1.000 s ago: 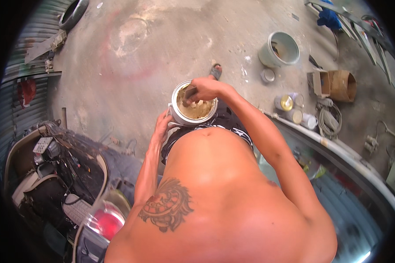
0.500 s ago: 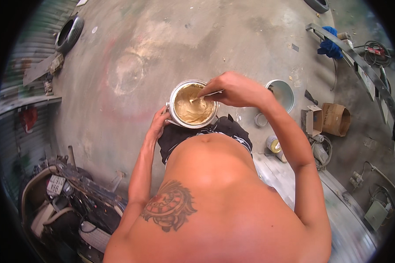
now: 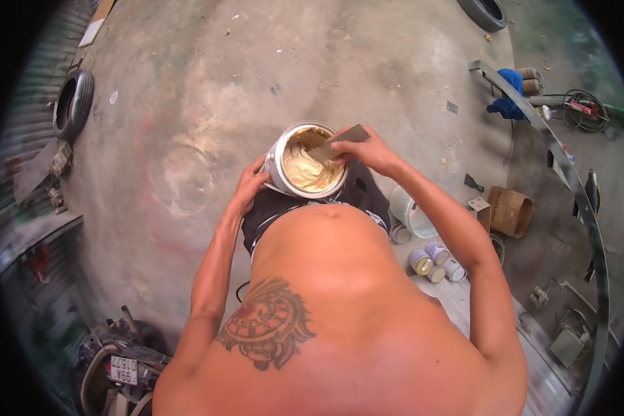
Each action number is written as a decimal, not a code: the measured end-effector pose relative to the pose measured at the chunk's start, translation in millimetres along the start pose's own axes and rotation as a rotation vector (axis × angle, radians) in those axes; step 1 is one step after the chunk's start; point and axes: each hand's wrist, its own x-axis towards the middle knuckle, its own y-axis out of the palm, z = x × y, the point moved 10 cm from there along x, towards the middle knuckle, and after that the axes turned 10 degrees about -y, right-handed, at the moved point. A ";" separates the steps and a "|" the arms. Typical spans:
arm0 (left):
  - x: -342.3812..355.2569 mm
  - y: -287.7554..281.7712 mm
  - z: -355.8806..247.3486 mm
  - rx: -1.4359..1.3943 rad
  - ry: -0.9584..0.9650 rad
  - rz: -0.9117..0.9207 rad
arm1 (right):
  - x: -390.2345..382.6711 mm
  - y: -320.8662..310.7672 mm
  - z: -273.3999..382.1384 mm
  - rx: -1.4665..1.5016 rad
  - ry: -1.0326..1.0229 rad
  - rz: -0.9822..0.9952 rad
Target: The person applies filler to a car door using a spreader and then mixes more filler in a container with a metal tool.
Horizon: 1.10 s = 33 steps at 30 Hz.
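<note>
A round metal can (image 3: 278, 168) is held tilted in front of my waist. Inside lies thick, yellowish-tan paste (image 3: 308, 175) with swirled ridges on its surface. My left hand (image 3: 252, 184) grips the can's left side, its fingers closed around the wall. From the right, my right hand (image 3: 371, 151) reaches over the rim, pinching a flat grey-brown scraper (image 3: 351, 134). One end of the scraper sticks up past the fingers; its other end dips into the can, at the paste.
A pale bucket (image 3: 399, 206) and several small cans (image 3: 437, 252) stand to my right. Beyond them are a cardboard box (image 3: 511, 211) and a long metal rail (image 3: 568, 166). A tyre (image 3: 73, 104) leans at the far left. Motorbike parts (image 3: 121, 371) lie at lower left.
My view has shifted, and the can now tilts more to the right. The scraper has turned in my right hand, showing its broad face above the fingers.
</note>
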 end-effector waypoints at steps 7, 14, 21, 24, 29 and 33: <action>90.7 -66.6 -99.7 -0.117 -0.047 0.017 | 114.7 -16.8 79.5 0.373 0.027 -0.121; 205.2 -127.9 -231.3 -0.171 -0.014 -0.064 | 262.6 -60.0 263.9 -0.297 -0.306 0.261; 302.6 -149.8 -416.9 -0.068 0.068 -0.037 | 449.4 -61.2 371.7 -0.813 -0.932 0.565; 339.2 -163.2 -462.0 -0.136 0.043 -0.005 | 515.4 -62.7 409.2 -0.831 -0.825 0.678; 423.9 -165.9 -526.7 -0.219 0.014 0.059 | 609.4 -105.3 416.3 -0.963 -0.559 0.826; 507.0 -181.8 -614.8 -0.164 -0.009 0.103 | 671.6 -163.3 475.2 -0.937 -0.482 0.954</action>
